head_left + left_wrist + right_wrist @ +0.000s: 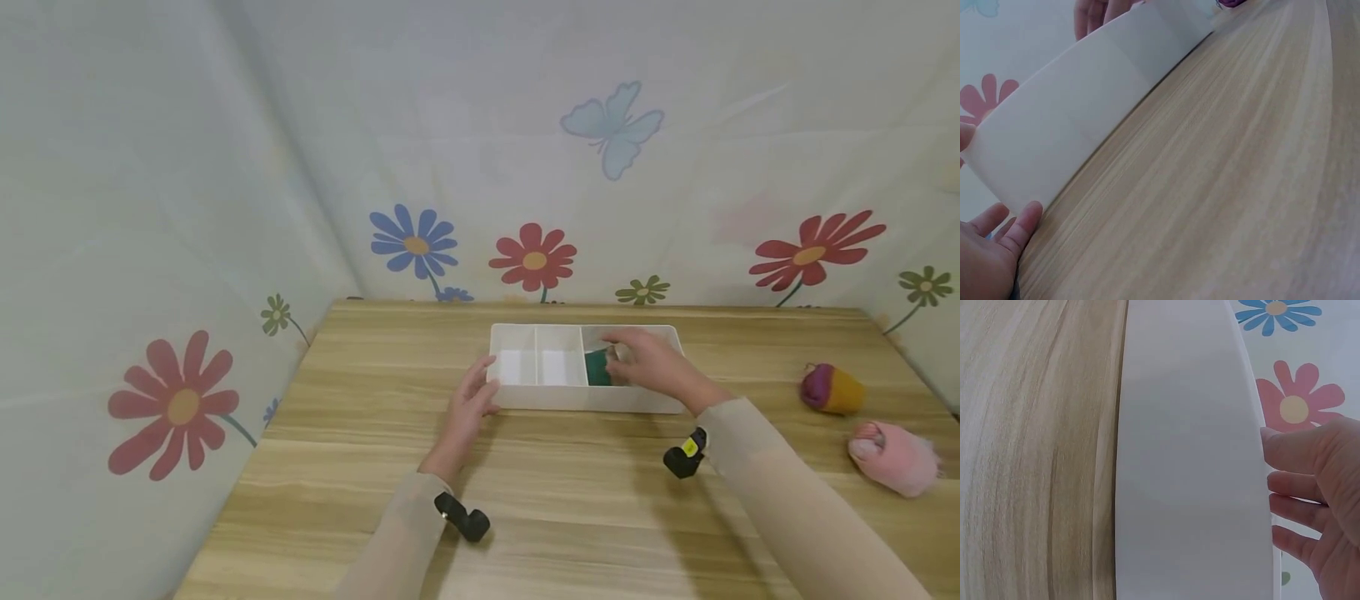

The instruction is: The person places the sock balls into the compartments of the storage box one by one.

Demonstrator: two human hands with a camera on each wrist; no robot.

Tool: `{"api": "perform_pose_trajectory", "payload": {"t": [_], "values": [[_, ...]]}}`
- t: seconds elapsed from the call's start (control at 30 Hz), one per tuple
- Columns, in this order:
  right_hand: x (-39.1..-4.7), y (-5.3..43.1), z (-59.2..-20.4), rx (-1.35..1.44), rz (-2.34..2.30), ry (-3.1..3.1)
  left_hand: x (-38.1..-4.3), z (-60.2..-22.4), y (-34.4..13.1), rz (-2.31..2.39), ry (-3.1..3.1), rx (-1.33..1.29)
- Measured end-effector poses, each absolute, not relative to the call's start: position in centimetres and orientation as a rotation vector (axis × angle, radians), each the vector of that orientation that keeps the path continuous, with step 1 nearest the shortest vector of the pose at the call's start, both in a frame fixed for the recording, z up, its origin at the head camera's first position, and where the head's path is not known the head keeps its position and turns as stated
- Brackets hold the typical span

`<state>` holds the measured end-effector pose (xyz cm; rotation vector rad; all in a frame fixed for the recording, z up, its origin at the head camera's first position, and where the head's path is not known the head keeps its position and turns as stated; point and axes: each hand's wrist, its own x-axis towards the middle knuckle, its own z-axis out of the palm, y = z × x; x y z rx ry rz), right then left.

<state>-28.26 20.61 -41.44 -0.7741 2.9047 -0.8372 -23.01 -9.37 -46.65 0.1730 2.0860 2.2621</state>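
A long white divided box [547,398] stands on the table. My left hand [467,408] touches its left end with fingers fairly straight; in the left wrist view the thumb lies by the lower corner of the white wall [1079,112]. My right hand [652,364] reaches into the right-hand compartment and holds the right part of a dark green bundle, perhaps yarn [597,367]. In the right wrist view, the fingertips of my right hand [1329,487] go behind the box wall, so the bundle is hidden there.
A purple and yellow yarn ball [832,389] and a pink yarn bundle [895,458] lie on the wooden table [570,500] to the right. Behind the table hangs a white curtain [465,150] printed with flowers and a butterfly.
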Motion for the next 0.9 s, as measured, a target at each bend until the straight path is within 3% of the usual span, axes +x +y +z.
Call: {"api": "perform_pose_trajectory", "payload": {"t": [0.3, 0.77, 0.9], "values": [[-27.5, 22.1, -40.8, -0.707, -0.899, 2.929, -24.5, -49.5, -9.3, 2.281, 2.148, 0.148], [-25.8, 25.3, -40.6, -0.607, -1.025, 2.971, -23.5, -47.3, -9.4, 2.274, 2.079, 0.192], [-25.4, 26.2, -40.5, -0.588, -0.996, 3.005, -23.9, -48.1, -9.4, 2.282, 2.090, 0.174]]}}
